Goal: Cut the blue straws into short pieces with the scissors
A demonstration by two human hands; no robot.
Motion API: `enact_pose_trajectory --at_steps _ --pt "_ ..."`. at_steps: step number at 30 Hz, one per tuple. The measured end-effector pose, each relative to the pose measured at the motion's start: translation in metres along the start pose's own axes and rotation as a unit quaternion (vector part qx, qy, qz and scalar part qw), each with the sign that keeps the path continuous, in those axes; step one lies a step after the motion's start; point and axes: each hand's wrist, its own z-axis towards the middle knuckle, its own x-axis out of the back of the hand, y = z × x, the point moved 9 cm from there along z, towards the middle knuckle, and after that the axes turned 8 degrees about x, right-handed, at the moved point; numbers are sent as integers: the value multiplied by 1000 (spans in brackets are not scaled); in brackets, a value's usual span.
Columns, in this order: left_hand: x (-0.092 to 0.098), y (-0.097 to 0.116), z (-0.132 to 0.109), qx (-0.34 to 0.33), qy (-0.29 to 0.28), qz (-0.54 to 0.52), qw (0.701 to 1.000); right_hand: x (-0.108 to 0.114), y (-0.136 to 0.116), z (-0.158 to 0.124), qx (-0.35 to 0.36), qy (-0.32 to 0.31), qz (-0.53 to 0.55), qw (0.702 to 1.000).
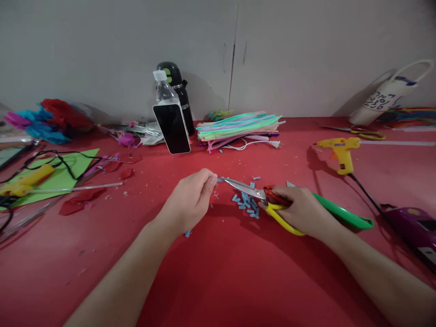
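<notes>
My left hand (pixel 191 200) is closed in a pinch on a thin blue strip (pixel 220 180), of which only a short end shows past the fingertips. In my right hand (pixel 299 206) is a pair of scissors (pixel 250 188) with red and yellow handles. Their blade tips point left and meet the strip close to my left fingertips. Below the blades lies a small heap of cut blue pieces (pixel 251 210) on the red table (pixel 211 272). Behind my right hand rests a green-handled tool (pixel 344 212), partly hidden by the hand.
A phone (pixel 173 129) leans on a clear bottle (pixel 165 93) beside a black flask (pixel 184 102). Pipe cleaners (pixel 238 127) are piled at the back. A yellow glue gun (pixel 342 152) lies right, near a purple device (pixel 412 227). Another yellow glue gun (pixel 30 179) sits left on green paper (pixel 76 163).
</notes>
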Motion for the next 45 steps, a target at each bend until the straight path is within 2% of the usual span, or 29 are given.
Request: enact_pose_trajectory --at_steps 26,32,45 --pt "2 -3 -2 19 1 -20 1000 0 0 -2 -11 12 15 1000" --pt "2 -2 -2 21 1 -21 1000 -1 -2 -2 7 3 7 1000" --pt "3 -1 -2 18 -1 -25 1000 -2 2 -1 -8 -1 12 1000"
